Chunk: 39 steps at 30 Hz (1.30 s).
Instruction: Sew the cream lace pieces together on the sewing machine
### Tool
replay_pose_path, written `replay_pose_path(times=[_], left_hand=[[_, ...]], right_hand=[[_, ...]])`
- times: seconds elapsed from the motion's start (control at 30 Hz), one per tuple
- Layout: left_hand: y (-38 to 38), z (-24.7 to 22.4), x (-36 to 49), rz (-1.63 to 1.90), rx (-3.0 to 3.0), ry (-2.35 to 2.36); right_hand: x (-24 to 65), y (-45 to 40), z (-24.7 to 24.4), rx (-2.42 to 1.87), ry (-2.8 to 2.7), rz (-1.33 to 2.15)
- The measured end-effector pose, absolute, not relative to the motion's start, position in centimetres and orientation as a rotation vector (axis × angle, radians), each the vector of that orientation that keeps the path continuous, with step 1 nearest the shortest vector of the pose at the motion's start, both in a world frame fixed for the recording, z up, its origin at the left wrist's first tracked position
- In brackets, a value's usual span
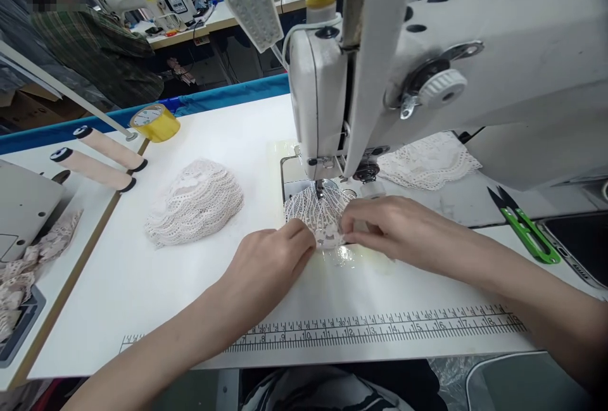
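A small piece of white lace [319,209] lies under the presser foot [319,189] of a white sewing machine [327,82]. My left hand [273,259] is closed at the lace's left front edge, its fingertips pressed on the fabric. At the right front edge, my right hand [387,227] pinches the lace between thumb and fingers. A stack of lace pieces [197,202] rests on the white table left of the machine. More lace [430,161] lies behind the machine's needle area, to the right.
Green snips [529,230] and a phone [582,243] lie at the right. Two thread cones [95,170] and yellow tape [155,123] stand at the left. A printed ruler [370,328] runs along the front edge. A person [90,50] sits beyond the table, near another sewing machine [152,2].
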<state>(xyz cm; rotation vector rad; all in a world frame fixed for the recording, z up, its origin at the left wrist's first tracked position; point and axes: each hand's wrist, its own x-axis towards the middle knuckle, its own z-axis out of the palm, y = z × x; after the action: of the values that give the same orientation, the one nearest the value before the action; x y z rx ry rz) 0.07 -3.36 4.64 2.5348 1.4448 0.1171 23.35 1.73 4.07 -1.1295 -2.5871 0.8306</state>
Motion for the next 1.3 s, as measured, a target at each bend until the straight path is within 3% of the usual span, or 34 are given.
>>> replay_pose_path(times=[0.13, 0.43, 0.7, 1.0, 1.3], left_hand=[[-2.6, 5.2, 0.0, 0.220, 2.202, 1.489], [2.5, 4.9, 0.9, 0.200, 2.162, 1.331], [3.2, 4.8, -0.2, 0.274, 2.014, 1.119], [-1.9, 1.5, 0.2, 0.552, 3.094, 1.193], [-2.2, 1.2, 0.2, 0.531, 3.152, 1.202]], right_hand=[[23.1, 1.8, 4.0, -1.231, -2.474, 0.838], [22.4, 1.9, 2.3, -1.137, -2.346, 0.194], [22.1, 2.2, 1.9, -1.178, -2.319, 0.170], [21.7, 0.5, 2.7, -0.903, -2.558, -0.088], [21.5, 0.7, 2.8, -0.891, -2.581, -0.084]])
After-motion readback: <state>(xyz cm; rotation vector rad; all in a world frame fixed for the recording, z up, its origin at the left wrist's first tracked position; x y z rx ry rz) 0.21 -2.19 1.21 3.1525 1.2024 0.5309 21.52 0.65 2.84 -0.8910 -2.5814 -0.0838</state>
